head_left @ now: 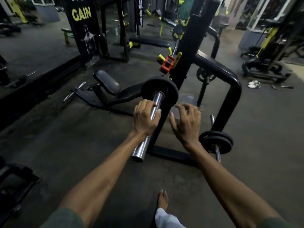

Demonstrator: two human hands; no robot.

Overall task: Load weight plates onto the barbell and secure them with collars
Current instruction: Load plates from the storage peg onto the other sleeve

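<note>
Bare toes (162, 200) plant on the dark gym floor (82, 145), and from the head camera both forearms reach out. Left hand (144, 117) wraps around the chrome barbell sleeve (148, 129), gripping it; right hand (185, 122) hovers just beside, fingers spread, holding nothing. One black weight plate (159, 92) sits seated up the sleeve, no collar on it. That red collar (167, 64) waits up on the rack upright (189, 51). Plate looks loaded; next call, I'd say, is another plate or fetching that collar.
</note>
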